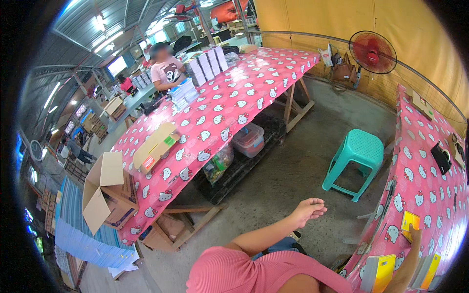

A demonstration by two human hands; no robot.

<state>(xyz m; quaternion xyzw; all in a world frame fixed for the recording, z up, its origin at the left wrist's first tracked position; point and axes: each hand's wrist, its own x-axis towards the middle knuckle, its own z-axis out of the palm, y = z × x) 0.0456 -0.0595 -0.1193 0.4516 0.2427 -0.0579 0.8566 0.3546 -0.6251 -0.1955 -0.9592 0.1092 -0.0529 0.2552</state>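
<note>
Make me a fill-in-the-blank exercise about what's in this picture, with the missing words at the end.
1. The right hand holds a booklet coloured ____.
2. In the view, the left hand shows against the grey concrete ____.
3. The green plastic seat with legs, near the right-hand table, is a ____.
4. The round red appliance with a wire guard, before the yellow curtain, is a ____.

Missing words: yellow; floor; stool; fan.
</note>
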